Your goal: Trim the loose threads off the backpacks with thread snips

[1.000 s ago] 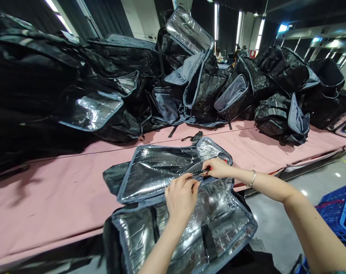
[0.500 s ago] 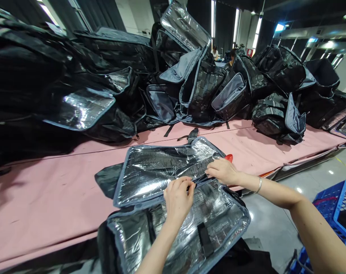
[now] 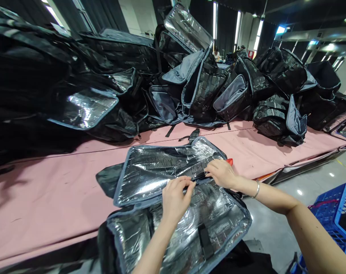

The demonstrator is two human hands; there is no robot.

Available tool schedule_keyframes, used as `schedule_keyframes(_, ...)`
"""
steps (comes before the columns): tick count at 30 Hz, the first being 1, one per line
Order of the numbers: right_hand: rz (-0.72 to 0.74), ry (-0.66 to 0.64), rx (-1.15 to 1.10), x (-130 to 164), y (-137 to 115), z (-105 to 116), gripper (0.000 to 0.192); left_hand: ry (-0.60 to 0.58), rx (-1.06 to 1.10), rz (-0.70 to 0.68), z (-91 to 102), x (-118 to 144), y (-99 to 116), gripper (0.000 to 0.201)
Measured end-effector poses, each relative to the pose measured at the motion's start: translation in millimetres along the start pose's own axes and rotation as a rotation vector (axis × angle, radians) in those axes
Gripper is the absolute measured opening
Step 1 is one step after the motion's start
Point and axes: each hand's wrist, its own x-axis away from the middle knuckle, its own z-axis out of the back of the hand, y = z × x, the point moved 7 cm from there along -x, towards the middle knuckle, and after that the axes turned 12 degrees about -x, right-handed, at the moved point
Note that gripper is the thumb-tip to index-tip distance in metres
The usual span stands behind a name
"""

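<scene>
An open backpack [image 3: 127, 232] with a shiny silver lining lies in front of me. Its silver-lined flap [image 3: 153, 171] is folded back, with blue-grey binding around the edge. My left hand [image 3: 177, 194] is closed in a pinch at the seam between flap and body, on the bag's edge or something small there. Beside it, my right hand [image 3: 221, 173] is closed around what look like red-handled scissors [image 3: 229, 162]. The red end shows past the hand, and a dark narrow part points toward the left fingertips. Details between the fingertips are too small to make out.
The bag rests on a pink-covered table [image 3: 61, 190]. Behind it, dark camouflage bags [image 3: 207, 87] are heaped, several gaping open; one smaller backpack [image 3: 272, 118] sits at the right. A blue crate [image 3: 329, 209] stands on the floor at right. A person [image 3: 216, 54] is far back.
Both hands stay at the same seam, with the right hand shifted slightly left and down. The view has tilted a little. The bag lies as before.
</scene>
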Motion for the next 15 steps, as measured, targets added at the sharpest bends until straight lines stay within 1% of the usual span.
schedule_keyframes(2, -0.164, 0.101, -0.183, 6.4, 5.8, 5.7, 0.007, -0.019, 0.164, 0.018, 9.1, -3.7, -8.7, 0.035)
schedule_keyframes(4, -0.303, 0.174, -0.361, 13.7, 8.4, 8.2, 0.009, -0.019, 0.224, 0.074, 19.9, -7.9, -23.4, 0.035)
schedule_keyframes(6, -0.411, 0.207, -0.503, 19.6, 7.8, 5.9, 0.01, -0.036, 0.118, 0.089, 27.5, -12.0, -36.6, 0.026)
schedule_keyframes(7, -0.465, 0.215, -0.571, 22.0, 7.2, 2.8, 0.011, -0.063, 0.022, 0.061, 28.4, -13.7, -40.2, 0.022)
schedule_keyframes(9, -0.575, 0.21, -0.749, 25.3, 5.8, -9.1, 0.014, -0.127, -0.172, -0.033, 24.3, -15.3, -42.5, 0.017)
schedule_keyframes(11, -0.688, 0.183, -0.968, 27.0, 2.7, -26.7, 0.021, -0.139, -0.327, -0.13, 18.4, -14.1, -39.6, 0.016)
schedule_keyframes(13, -0.817, 0.136, -1.152, 28.6, -2.1, -45.9, 0.029, -0.071, -0.44, -0.207, 16.5, -10.7, -32.1, 0.02)
schedule_keyframes(15, -0.946, 0.094, -1.296, 31.0, -7.8, -61.7, 0.037, 0.039, -0.496, -0.274, 20.0, -4.6, -20.8, 0.022)
